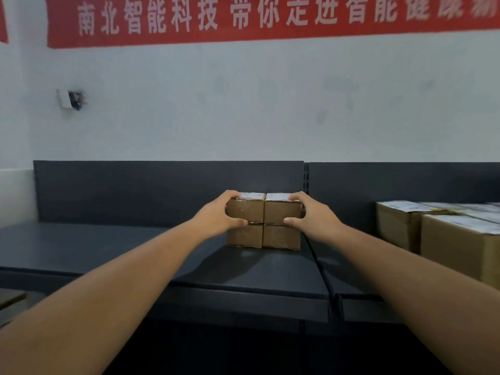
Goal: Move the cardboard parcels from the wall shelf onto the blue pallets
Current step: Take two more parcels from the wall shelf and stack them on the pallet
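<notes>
Small cardboard parcels stand in a two-by-two block on the dark grey wall shelf (113, 247). My left hand (216, 215) grips the upper left parcel (247, 211) from its left side, fingers over its top and thumb under its front edge. On the other side, my right hand (308, 215) holds the upper right parcel (278, 215) the same way. The two lower parcels (263, 236) rest on the shelf beneath them. No blue pallet is in view.
Larger cardboard boxes (457, 242) with white labels fill the shelf section to the right. A black upright divider (320, 269) separates the two shelf sections. A red banner (270, 20) hangs on the white wall above.
</notes>
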`<state>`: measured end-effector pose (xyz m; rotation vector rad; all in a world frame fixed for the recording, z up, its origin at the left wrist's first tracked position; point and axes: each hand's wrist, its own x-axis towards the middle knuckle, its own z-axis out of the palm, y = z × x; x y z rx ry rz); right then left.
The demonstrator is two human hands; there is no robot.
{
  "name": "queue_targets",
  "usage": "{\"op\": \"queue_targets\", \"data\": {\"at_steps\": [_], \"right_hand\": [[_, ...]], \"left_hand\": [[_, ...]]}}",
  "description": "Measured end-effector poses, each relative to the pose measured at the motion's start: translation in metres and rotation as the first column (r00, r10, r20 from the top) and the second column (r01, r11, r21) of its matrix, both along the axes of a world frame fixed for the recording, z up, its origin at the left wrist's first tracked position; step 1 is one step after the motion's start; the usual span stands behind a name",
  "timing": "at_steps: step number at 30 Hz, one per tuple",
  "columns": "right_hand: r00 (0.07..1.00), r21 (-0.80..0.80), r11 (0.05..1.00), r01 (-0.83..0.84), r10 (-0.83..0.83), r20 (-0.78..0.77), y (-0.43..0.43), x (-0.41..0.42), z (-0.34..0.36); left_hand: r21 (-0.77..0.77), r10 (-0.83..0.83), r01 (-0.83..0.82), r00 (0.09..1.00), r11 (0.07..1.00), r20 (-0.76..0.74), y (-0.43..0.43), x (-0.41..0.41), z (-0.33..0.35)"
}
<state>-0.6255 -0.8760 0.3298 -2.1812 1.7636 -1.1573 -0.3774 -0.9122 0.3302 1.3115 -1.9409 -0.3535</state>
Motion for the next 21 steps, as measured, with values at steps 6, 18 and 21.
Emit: {"op": "queue_targets", "data": {"at_steps": [6, 18, 21], "right_hand": [[0.995, -0.131, 0.991, 0.02, -0.007, 0.097, 0.007, 0.001, -0.001], [0.938, -0.282, 0.947, -0.157, 0.232, 0.256, 0.06, 0.042, -0.004], [0.899, -0.294, 0.918, -0.267, 0.348, 0.268, 0.078, 0.07, -0.01]], "left_hand": [[-0.171, 0.02, -0.038, 0.994, 0.985, -0.107, 0.01, -0.012, -0.001], [-0.376, 0.164, -0.265, 0.946, 0.888, -0.281, 0.104, 0.011, -0.015], [-0.37, 0.242, -0.366, 0.909, 0.854, -0.34, 0.144, 0.036, -0.026]]}}
